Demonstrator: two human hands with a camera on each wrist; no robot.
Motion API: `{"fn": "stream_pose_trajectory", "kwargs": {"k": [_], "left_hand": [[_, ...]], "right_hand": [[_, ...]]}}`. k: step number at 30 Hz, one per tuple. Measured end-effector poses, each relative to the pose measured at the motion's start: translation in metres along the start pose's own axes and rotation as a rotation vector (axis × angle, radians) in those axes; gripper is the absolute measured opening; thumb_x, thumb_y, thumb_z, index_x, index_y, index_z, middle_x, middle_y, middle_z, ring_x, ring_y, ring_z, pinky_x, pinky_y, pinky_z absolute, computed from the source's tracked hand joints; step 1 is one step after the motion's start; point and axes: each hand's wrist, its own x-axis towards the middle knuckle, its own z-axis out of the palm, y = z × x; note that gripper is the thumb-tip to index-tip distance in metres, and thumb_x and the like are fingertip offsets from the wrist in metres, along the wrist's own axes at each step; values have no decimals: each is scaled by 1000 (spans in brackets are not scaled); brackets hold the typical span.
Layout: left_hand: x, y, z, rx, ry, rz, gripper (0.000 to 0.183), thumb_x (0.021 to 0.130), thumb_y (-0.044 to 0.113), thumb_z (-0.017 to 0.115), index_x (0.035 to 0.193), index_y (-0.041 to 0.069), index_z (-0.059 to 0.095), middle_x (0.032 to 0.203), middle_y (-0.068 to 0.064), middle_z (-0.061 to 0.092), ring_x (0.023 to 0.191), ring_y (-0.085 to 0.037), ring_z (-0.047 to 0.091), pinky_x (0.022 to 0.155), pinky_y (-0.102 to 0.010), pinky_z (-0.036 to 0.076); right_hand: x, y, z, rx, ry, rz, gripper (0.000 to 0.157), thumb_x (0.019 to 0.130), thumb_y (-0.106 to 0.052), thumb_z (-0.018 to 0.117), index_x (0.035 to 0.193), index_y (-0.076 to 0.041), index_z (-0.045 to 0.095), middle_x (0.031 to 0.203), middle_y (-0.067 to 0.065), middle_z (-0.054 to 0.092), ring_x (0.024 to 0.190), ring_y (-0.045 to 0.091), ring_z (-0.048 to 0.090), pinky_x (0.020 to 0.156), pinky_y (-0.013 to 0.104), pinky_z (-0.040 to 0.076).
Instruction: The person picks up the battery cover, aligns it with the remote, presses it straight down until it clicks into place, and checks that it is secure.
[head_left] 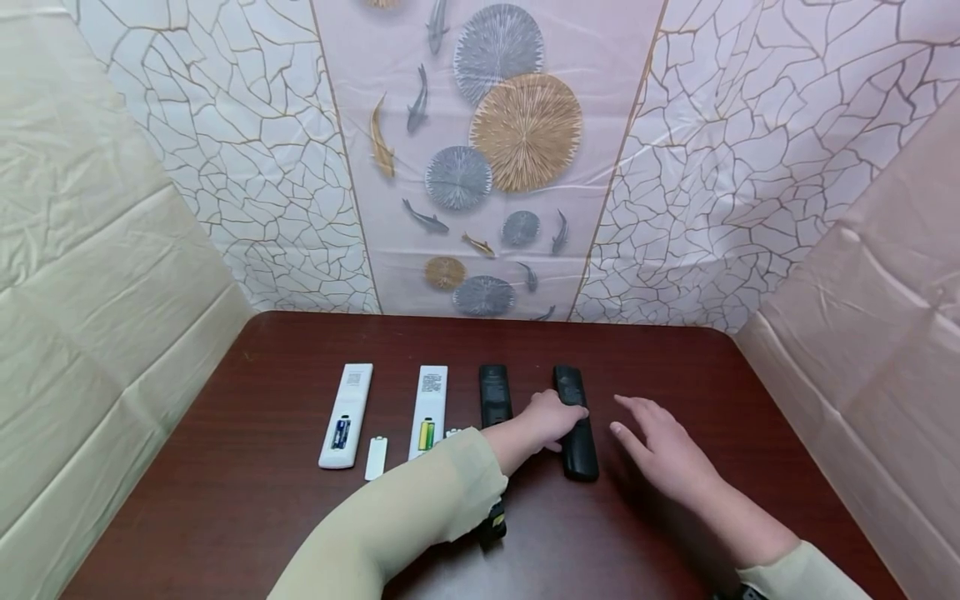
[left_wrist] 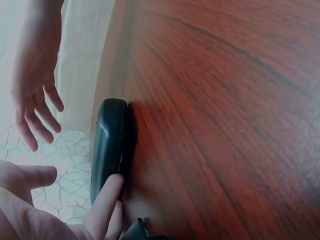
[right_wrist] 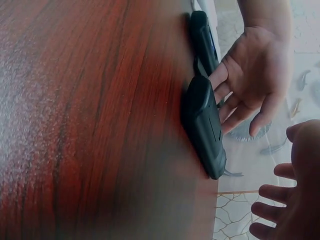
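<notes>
A black remote control (head_left: 579,454) lies at the right end of a row of remotes on the brown table. My left hand (head_left: 546,417) reaches over from the left and touches its side. In the left wrist view, a fingertip rests against the remote (left_wrist: 107,145) while the thumb stands away from it. The right wrist view shows the left fingers extended along the remote (right_wrist: 202,120). To the right of it, my right hand (head_left: 663,454) hovers with fingers loosely extended, holding nothing. A second black remote (head_left: 493,392) is partly hidden by my left arm.
Two white remotes lie further left: one (head_left: 352,387) shows a blue battery (head_left: 341,433), the other (head_left: 431,387) a yellow-green battery (head_left: 427,433). A white battery cover (head_left: 377,458) sits between them. A dark item with a yellow patch (head_left: 492,523) pokes out below the left sleeve.
</notes>
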Motion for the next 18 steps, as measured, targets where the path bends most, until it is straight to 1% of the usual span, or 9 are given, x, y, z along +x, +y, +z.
{"fn": "stream_pose_trajectory", "kwargs": {"k": [5,7,10,13,15,17,18], "left_hand": [[-3,2,-1,69,-7,4,71,93,35,70,147,0,40,151,-19,31,115,-31,57,70,-40,60],[-5,2,-1,87,-11,8,71,93,36,70,148,1,40,151,-19,31,114,-30,58,71,-40,59],[-8,1,-2,117,-21,25,73,92,38,70,149,4,40,153,-18,31,111,-29,60,74,-41,58],[-13,-1,-6,164,-38,69,74,92,43,69,150,9,41,154,-16,33,119,-28,56,87,-45,55],[-17,-4,-10,208,-50,117,73,91,47,67,150,12,41,152,-13,36,125,-26,53,94,-47,51],[-22,-6,-15,257,-56,172,71,92,51,66,149,16,43,149,-11,41,127,-23,52,97,-47,48],[-25,-7,-17,278,-57,200,68,92,51,65,148,16,44,147,-10,43,125,-22,53,96,-46,49]], "right_hand": [[-1,-3,0,-54,34,-27,54,103,-36,54,146,-5,45,144,23,46,134,42,38,103,68,30],[-1,-3,0,-66,37,-27,55,103,-38,53,146,-5,45,145,23,46,135,42,38,103,68,30],[-1,-1,1,-77,31,-21,60,103,-45,49,147,-6,43,146,22,45,136,42,37,104,68,29],[-1,0,2,-79,23,-17,64,102,-50,46,149,-6,41,147,22,43,137,42,35,105,68,28],[-2,1,2,-76,25,-16,65,102,-51,46,150,-7,40,148,22,42,137,42,34,105,69,27],[-2,1,3,-74,30,-17,65,102,-51,45,150,-7,39,148,22,42,137,42,33,105,69,27],[-2,1,3,-74,33,-17,65,102,-51,46,150,-8,39,148,22,42,137,42,33,105,69,27]]}}
